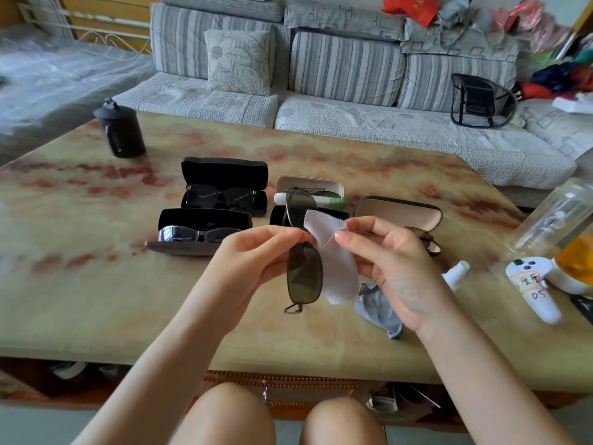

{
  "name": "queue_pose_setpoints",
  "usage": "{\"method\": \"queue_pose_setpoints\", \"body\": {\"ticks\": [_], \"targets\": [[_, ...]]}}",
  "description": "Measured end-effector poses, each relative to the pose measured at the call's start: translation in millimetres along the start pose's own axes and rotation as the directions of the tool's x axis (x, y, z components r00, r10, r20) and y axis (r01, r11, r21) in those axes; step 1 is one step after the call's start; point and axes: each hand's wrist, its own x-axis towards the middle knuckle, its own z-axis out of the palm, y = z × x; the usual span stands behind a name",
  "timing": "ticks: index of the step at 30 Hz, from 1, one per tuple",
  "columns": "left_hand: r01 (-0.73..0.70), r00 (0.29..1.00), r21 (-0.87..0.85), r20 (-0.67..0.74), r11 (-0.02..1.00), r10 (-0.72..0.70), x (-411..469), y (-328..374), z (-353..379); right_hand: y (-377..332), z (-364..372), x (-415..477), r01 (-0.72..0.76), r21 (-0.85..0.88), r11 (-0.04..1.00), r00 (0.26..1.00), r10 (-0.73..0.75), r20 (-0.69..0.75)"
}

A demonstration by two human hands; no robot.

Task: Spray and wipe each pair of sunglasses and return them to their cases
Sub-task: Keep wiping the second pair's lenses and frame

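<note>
White cloth [337,268] up in the right hand [388,261], pinched at its top edge between thumb and fingertips, the rest draping down beside the lower lens. Left hand [256,252] grips the sunglasses [303,274] around the bridge, frame stood on end, one lens up, one down, held in the air over the table [96,284], in front of the open cases [224,170]. This looks like the wiping step. To do it well, I'd say: fold the cloth over the lens so thumb sits on one face and finger on the other, then rub in small circles from middle to rim. The left grip belongs on the metal, not the glass, or fresh prints go straight back on. Light pressure: that thin frame will likely twist if squeezed. Do the upper lens the same way. What looks like the spray bottle [455,274] lies by the right wrist, beside a grey cloth [382,308], within reach if a smear won't lift
</note>
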Motion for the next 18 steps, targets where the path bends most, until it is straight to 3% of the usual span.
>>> {"method": "queue_pose_setpoints", "body": {"ticks": [6, 9, 12, 18], "targets": [[-0.021, 1.0, -0.007, 0.005, 1.0, 0.021, 0, -1, 1, 6, -5, 2, 0.0, -0.087, 0.996, 1.0, 0.001, 0.013], [-0.027, 1.0, 0.003, -0.008, 1.0, 0.027, -1, 0, 1, 12, -5, 2, -0.088, -0.039, 0.995, 0.996, 0.088, 0.021], [-0.022, 1.0, 0.035, -0.015, 0.999, 0.022, -2, 1, 2, 20, -5, 2, -0.156, -0.14, 0.978, 0.982, 0.168, 0.08], [-0.04, 0.999, 0.002, -0.018, 0.999, 0.04, -3, 3, 5, 26, -9, 7, -0.145, -0.139, 0.98, 0.987, 0.153, 0.043]]}}
